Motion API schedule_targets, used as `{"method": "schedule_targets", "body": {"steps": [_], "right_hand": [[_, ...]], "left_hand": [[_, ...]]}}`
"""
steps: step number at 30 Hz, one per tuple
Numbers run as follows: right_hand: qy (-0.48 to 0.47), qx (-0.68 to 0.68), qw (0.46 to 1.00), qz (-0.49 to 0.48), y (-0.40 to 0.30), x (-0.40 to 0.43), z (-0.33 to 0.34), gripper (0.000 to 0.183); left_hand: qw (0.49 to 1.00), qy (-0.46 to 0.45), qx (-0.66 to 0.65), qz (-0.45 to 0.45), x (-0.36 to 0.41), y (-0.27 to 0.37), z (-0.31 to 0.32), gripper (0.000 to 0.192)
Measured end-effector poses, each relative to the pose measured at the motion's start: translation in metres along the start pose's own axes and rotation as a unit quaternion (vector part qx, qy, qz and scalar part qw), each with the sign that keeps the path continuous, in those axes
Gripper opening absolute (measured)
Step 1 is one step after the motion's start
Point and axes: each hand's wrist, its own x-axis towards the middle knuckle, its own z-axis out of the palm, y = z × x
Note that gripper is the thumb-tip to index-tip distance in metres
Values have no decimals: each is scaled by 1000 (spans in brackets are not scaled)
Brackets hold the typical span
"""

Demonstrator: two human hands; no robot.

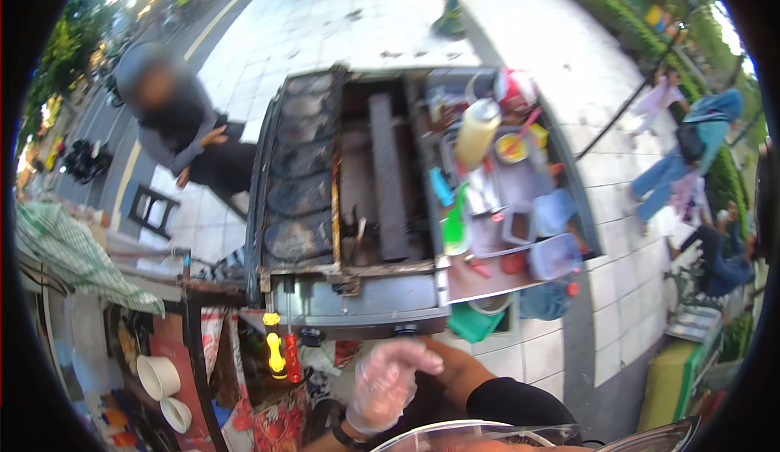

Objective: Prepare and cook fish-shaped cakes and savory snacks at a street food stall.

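Observation:
My left hand [387, 385] wears a clear plastic glove and is raised in front of the griddle cart [365, 305]. Its fingers are bent, one reaches to the right, and nothing shows in its grasp. My right forearm [457, 366] comes in from the lower right, its hand hidden behind the glove near a control knob [405, 330]. Round dark pan wells [298, 196] line the griddle's left side. Beside them lies an open burner bay [356, 190] with a metal bar [390, 177]. A yellow-handled tool [275, 351] and a red-handled screwdriver [293, 357] hang at the front.
Right of the bay, a tray [518, 180] carries a squeeze bottle [478, 135], a yellow tub [510, 148], a green utensil [456, 214] and plastic containers [554, 257]. White bowls [158, 377] stand at lower left. A person [177, 116] sits across the cart; others are at right.

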Motion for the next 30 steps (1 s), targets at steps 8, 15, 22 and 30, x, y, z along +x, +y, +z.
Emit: {"method": "schedule_targets", "body": {"steps": [8,15,22,30], "right_hand": [[2,-86,996,-4,-111,-72,114,32],[-31,236,946,220,-280,-66,40,44],[7,36,981,188,-337,-2,26,54],[26,-388,910,141,-345,16,22,57]], "left_hand": [[854,-491,122,-119,52,179,183,59],[864,221,216,-397,-75,-7,-137,40],[911,304,-277,18,-45,-62,-229,29],[908,342,-239,25,-22,-72,-215,39]]}}
